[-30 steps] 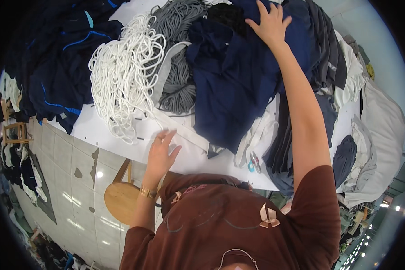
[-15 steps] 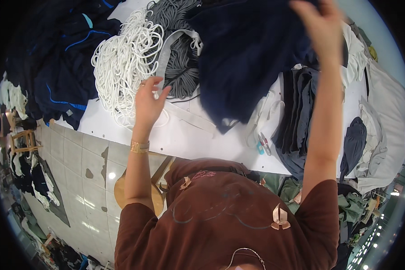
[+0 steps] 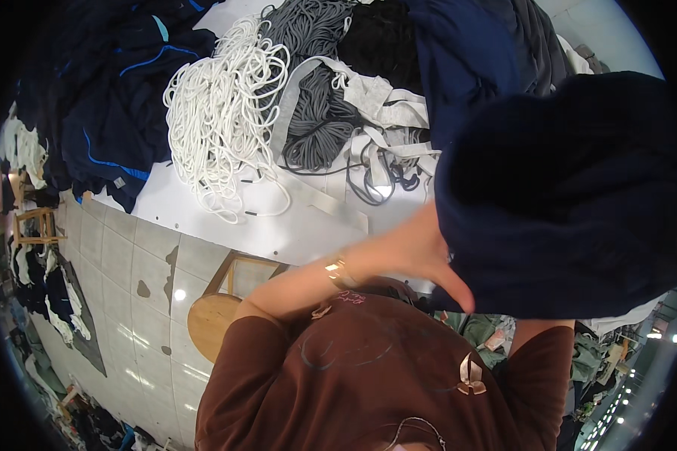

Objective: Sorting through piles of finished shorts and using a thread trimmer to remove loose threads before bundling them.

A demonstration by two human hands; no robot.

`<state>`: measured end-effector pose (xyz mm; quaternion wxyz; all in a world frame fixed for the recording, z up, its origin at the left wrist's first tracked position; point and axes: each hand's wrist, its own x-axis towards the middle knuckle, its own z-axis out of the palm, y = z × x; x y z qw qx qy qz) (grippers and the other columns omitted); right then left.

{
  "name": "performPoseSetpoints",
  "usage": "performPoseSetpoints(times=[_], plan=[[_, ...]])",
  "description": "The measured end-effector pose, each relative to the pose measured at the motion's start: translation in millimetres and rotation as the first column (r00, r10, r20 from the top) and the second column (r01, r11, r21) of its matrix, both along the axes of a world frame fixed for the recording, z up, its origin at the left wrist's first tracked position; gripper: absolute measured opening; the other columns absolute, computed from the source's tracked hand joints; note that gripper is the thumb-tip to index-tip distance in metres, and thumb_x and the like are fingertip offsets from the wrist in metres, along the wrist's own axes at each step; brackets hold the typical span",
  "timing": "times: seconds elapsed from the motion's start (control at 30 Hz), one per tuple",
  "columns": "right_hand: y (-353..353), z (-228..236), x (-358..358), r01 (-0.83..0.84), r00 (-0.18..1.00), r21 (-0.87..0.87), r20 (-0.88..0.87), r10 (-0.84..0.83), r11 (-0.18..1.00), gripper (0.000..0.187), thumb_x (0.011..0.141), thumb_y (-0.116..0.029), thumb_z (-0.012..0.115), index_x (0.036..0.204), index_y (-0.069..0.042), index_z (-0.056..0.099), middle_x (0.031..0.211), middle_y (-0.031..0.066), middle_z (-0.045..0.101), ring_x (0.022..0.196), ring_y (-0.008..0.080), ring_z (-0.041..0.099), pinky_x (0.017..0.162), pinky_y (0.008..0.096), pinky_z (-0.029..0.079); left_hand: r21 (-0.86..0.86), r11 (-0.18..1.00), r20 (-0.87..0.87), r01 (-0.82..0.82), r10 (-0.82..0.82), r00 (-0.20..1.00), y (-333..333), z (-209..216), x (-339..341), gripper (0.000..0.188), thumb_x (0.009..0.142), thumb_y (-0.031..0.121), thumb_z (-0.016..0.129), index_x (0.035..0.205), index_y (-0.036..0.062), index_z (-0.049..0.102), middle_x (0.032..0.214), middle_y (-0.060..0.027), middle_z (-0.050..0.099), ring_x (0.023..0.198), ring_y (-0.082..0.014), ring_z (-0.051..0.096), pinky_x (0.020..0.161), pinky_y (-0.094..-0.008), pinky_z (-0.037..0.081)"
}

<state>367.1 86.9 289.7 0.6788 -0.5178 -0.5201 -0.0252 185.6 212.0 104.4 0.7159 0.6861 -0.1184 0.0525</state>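
Note:
A large piece of dark navy fabric point(image 3: 572, 225), probably a garment, is held up on the right, close to me, and gapes in a dark hollow. At its left lower edge my left hand point(image 3: 425, 252) is closed on it, thumb in front and the other fingers hidden by the cloth. My right hand is behind this fabric; only part of that arm point(image 3: 541, 334) shows below it. On the white table point(image 3: 271, 240) to the left lies a heap of white cord point(image 3: 222, 120), with bundles of grey cord point(image 3: 312, 131) beside it.
Dark clothing with blue trim point(image 3: 98, 113) covers the table's far left. Light grey strips point(image 3: 380, 101) and black cord point(image 3: 380, 45) lie mid-table, with blue fabric point(image 3: 470, 60) behind. A wooden stool point(image 3: 210, 327) stands left of me. Green cloth point(image 3: 478, 331) sits below the table's right edge.
The navy fabric has swung from the table's middle to the right and nearer me, uncovering strips and black cord. My left hand has moved right, from the white cord to the fabric.

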Motion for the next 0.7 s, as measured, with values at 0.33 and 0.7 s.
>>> performPoseSetpoints(times=[0.33, 0.7], plan=[[-159.8, -79.1, -86.4, -0.514, 0.783, -0.241, -0.522, 0.337, 0.823, 0.011, 0.071, -0.008, 0.056, 0.081, -0.006, 0.053, 0.078, 0.0052, 0.056, 0.075, 0.0200, 0.059, 0.071, 0.0294, 0.046, 0.231, 0.867, 0.007, -0.441, 0.452, 0.892, 86.1, -55.4, -108.7, 0.037, 0.084, 0.013, 0.060, 0.117, -0.0014, 0.054, 0.116, -0.0103, 0.056, 0.106, -0.0227, 0.050, 0.092, -0.0331, 0.040], [-5.9, -271.2, -104.8, -0.083, 0.974, -0.895, -0.166, -0.156, 0.437, 0.018, 0.083, -0.020, 0.058, 0.089, -0.003, 0.063, 0.082, 0.0162, 0.064, 0.077, 0.0326, 0.062, 0.068, 0.0390, 0.048, 0.832, 0.349, -0.013, -0.431, 0.789, 0.614, 144.5, -66.4, -122.4, 0.037, 0.081, 0.011, 0.066, 0.116, 0.0028, 0.056, 0.105, -0.0177, 0.061, 0.101, -0.0348, 0.057, 0.089, -0.0391, 0.043]])
